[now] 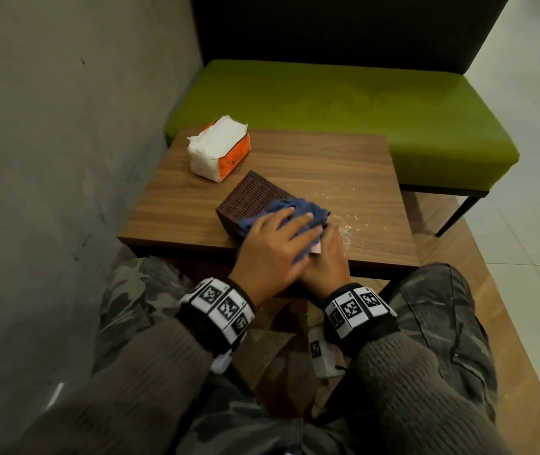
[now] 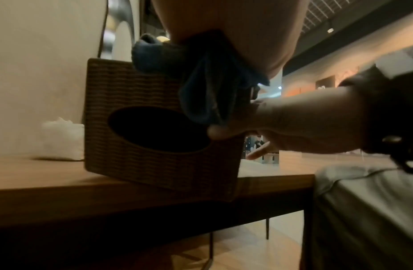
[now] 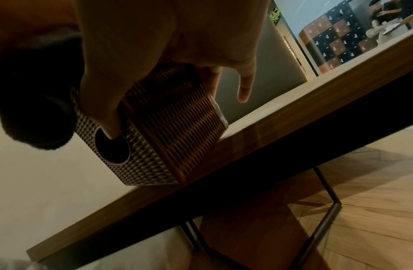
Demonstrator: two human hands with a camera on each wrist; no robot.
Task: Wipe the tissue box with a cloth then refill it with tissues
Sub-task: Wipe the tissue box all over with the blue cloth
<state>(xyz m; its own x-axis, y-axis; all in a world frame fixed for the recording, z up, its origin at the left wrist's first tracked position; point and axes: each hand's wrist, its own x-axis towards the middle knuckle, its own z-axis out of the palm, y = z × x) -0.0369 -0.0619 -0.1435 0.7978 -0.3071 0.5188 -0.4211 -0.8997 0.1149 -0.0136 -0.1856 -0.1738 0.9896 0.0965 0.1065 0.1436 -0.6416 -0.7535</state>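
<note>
The brown woven tissue box (image 1: 245,198) sits tilted near the front edge of the wooden table (image 1: 327,165), its oval opening facing me. In the left wrist view the tissue box (image 2: 131,164) shows a dark opening. A blue cloth (image 1: 298,208) is bunched on the box's upper face. My left hand (image 1: 271,244) lies on the cloth with fingers spread and presses it down. My right hand (image 1: 327,257) grips the box's near right end. In the right wrist view the right hand (image 3: 166,36) has its thumb at the opening's rim and fingers behind the box (image 3: 177,127).
An opened pack of white tissues (image 1: 219,149) with an orange wrapper lies at the table's back left. White dust specks mark the table right of the box. A green bench (image 1: 360,103) stands behind, a grey wall on the left. My knees are under the front edge.
</note>
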